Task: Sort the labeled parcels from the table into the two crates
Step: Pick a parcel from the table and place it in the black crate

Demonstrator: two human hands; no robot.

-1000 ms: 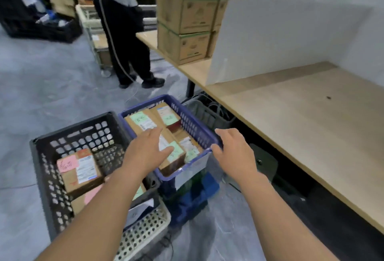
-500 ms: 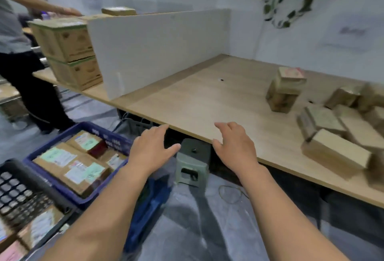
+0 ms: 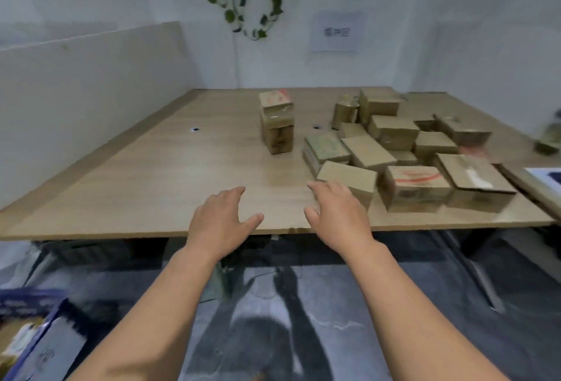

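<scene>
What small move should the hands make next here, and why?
Probably ease the right hand forward and close it on the nearest parcel. Both hands are open and hold nothing. The right hand's fingertips overlap that parcel's near edge, though I cannot tell if they touch it. The left hand hovers over bare table, farther from that parcel.

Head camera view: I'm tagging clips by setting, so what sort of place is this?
Probably a parcel-sorting workroom: taped cardboard parcels heaped on a wooden table, and a blue crate on the floor.
</scene>
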